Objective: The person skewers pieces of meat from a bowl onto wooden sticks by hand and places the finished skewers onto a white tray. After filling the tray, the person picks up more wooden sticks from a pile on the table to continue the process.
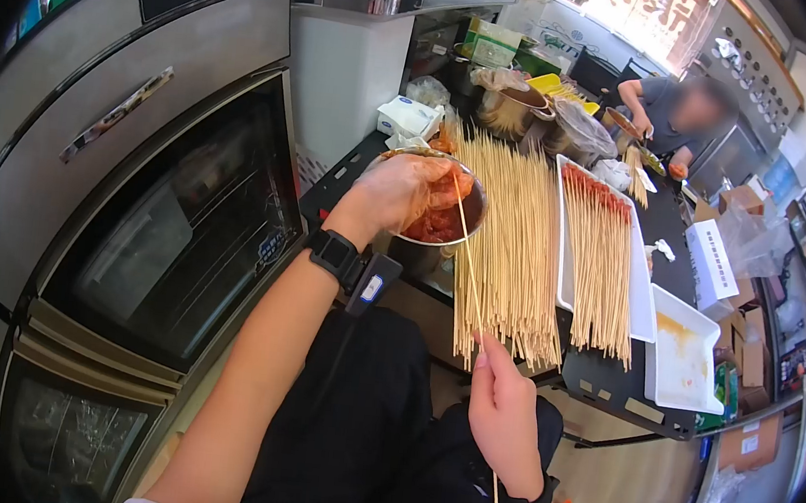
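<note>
My left hand (404,191), in a clear glove, is closed on a piece of red meat (448,190) over a metal bowl (476,222) of more red meat. A long wooden skewer (467,243) runs from that meat down to my right hand (500,402), whose fingers pinch it; its lower end shows below the wrist. Just right of the bowl lies a wide row of bare skewers (514,253). Beyond them, a white tray (564,267) holds skewers with red meat at their far ends.
A second white tray (690,371) with orange stains sits at the table's right end. Metal pots (513,112) and a tissue box (408,116) stand at the back. Across the table a person (673,117) works with skewers. A large oven (173,220) is at left.
</note>
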